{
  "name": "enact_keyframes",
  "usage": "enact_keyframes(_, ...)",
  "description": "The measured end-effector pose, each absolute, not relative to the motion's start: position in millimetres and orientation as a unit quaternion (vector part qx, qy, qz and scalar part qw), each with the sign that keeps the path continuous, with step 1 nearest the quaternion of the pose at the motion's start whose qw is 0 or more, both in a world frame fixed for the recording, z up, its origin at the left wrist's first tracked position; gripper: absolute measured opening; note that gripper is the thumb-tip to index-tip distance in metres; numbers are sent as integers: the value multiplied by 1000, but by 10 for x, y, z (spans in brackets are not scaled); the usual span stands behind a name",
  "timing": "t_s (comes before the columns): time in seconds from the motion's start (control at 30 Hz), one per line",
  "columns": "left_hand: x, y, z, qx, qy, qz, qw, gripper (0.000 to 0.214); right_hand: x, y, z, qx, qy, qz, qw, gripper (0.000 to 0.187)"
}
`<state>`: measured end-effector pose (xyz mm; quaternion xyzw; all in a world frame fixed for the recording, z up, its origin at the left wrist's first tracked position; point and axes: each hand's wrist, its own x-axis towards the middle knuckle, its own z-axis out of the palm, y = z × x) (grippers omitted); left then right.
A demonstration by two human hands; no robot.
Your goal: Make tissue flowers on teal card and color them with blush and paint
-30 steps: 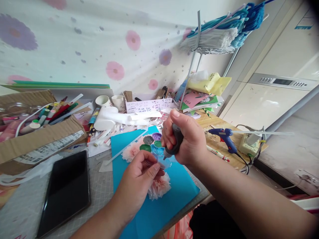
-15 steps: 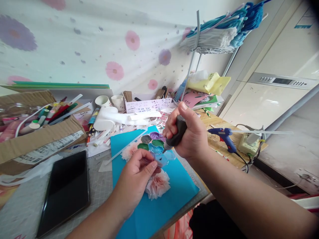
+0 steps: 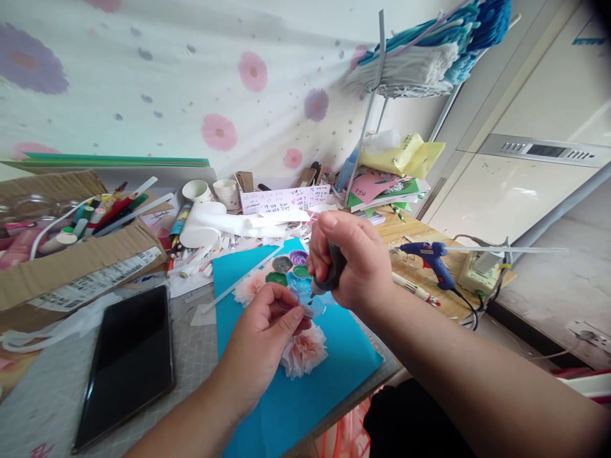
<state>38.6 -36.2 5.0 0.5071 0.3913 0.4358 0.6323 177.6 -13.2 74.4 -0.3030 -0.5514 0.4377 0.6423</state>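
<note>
My left hand (image 3: 272, 331) pinches the near edge of a clear paint palette (image 3: 285, 296), whose round wells hold purple, grey, green and blue paint. In my right hand (image 3: 356, 261) a dark squeeze bottle (image 3: 333, 270) is tilted, nozzle pointing down at the nearest well, where a small dark drop shows. The palette is over a sheet of blue paper (image 3: 334, 381). Below my left fingers a pale pink tissue-paper flower (image 3: 305, 353) lies on the paper. Another tissue flower (image 3: 249, 288) sits to the left of the palette.
A black phone or tablet (image 3: 126, 369) lies at left, beside a cardboard box (image 3: 81, 273) of markers. On the right are a blue glue gun (image 3: 432, 257) and a power strip (image 3: 480, 270). Paper cups (image 3: 225, 194) and white scraps stand behind. Pipe-cleaner bundles (image 3: 420, 70) hang above.
My right hand has lowered slightly and tilted the bottle more upright over the near well. The dark drop in the well looks larger. My left hand has stayed nearly still.
</note>
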Motion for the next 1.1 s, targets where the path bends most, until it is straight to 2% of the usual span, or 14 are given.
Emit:
enact_keyframes(0.57, 388, -351, 57, 497, 400, 446, 628, 15, 1774, -167, 768, -323, -555, 444, 625, 30)
enact_keyframes(0.93, 393, -367, 77, 486, 405, 454, 628, 14, 1849, -33, 747, -285, -478, 484, 675, 30)
enact_keyframes(1.1, 386, -362, 73, 487, 409, 454, 624, 15, 1904, -53, 753, -286, -494, 486, 662, 31)
